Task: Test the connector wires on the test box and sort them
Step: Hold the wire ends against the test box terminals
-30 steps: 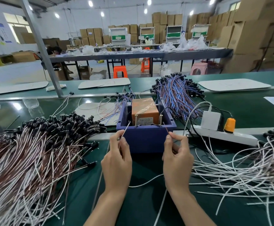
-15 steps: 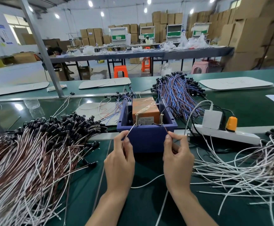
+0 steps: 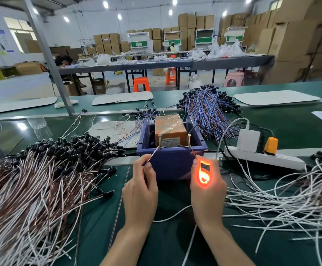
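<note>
- At the bench's (image 3: pixel 165 242) near edge, before the blue test box (image 3: pixel 171 164), the left hand (image 3: pixel 140 191) pinches a connector wire (image 3: pixel 152 154), its tip against the left screw (image 3: pixel 159 142).
- The right hand (image 3: pixel 208 192) has its grip clamped round something glowing orange (image 3: pixel 203 174), with a lead (image 3: pixel 193 153) running to the right screw (image 3: pixel 189 141).
- Press both tips firmly and steadily. The glow suggests a pass, so it probably belongs with the good wires.

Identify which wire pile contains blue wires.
The far pile behind the test box; the big left pile is brown and white, and the right pile is plain white.
</note>
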A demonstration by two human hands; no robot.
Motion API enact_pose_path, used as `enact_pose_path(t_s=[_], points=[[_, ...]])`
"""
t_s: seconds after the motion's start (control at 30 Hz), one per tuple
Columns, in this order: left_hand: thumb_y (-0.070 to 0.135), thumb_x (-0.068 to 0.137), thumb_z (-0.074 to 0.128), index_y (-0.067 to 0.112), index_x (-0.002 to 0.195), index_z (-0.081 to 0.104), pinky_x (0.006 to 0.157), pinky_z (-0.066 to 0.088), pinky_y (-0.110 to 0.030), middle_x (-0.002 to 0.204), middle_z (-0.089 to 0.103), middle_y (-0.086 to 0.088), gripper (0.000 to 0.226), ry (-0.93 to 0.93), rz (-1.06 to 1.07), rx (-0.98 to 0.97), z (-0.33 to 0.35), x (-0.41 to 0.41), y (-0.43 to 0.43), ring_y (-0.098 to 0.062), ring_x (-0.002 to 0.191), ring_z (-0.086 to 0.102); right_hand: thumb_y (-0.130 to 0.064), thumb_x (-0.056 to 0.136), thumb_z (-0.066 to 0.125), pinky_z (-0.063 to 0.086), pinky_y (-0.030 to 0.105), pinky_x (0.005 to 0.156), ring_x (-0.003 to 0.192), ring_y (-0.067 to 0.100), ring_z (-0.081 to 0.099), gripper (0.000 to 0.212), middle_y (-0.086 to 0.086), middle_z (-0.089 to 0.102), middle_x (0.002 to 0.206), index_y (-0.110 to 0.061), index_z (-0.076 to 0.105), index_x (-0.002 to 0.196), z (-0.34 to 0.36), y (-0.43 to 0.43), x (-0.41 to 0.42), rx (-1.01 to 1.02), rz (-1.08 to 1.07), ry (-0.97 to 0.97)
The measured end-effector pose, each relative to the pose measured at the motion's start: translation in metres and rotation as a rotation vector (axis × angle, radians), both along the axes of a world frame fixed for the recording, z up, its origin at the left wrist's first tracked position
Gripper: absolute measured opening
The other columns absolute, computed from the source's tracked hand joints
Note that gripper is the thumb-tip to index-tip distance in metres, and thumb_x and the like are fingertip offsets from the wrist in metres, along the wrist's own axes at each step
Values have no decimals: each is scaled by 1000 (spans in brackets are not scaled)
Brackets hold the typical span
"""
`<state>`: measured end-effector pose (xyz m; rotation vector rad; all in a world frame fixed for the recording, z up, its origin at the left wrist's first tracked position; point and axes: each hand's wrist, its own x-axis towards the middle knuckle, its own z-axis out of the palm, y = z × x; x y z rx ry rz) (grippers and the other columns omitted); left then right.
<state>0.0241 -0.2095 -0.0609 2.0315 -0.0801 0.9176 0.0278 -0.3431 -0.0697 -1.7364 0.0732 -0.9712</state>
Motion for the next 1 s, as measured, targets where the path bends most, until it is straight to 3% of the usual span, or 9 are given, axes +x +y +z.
enact_pose_path(t_s=[0.17,0.47,0.63,0.83,0.93,1.0], points=[[46,100,33,32,118,51,51,34,-26,56,49,17,29,-4,0,-6,-1,1,1,-3,48,47,-56,94,46,45,17,50,60,6,62,19,-14,64,65,-42,56,101,1,-1,-1,12,12,45],[36,104,40,40,115,50,48,40,-26,61,56,5,15,-12,12,-155,-6,6,7,-11,49,50,-48,98,50,44,35,48,46,14,52,6,-9,63,59,-45,54,97,3,-1,-4,59,69,65],[32,104,40,41,109,48,50,41,-22,75,66,11,14,-5,49,-286,-3,9,9,-11,54,57,-52,97,47,39,13,49,50,9,59,9,-11,65,62,-46,53,100,5,-3,-10,34,130,31],[24,106,40,42,109,46,51,41,-28,66,61,-1,19,-6,72,-346,-3,7,12,-15,56,56,-56,99,48,44,18,53,58,10,63,11,-14,71,74,-48,53,103,3,-8,-18,31,139,26],[24,106,40,39,112,46,54,42,-24,75,64,2,18,-1,90,-358,-5,6,13,-11,63,59,-59,94,49,45,13,59,66,8,65,15,-17,72,80,-48,57,99,5,-10,-24,42,150,35],[25,106,39,40,115,45,62,44,-24,86,66,6,19,13,108,-371,-5,4,14,-8,74,62,-61,92,47,42,15,57,60,8,59,19,-20,72,84,-48,61,97,7,-10,-29,26,164,74]])
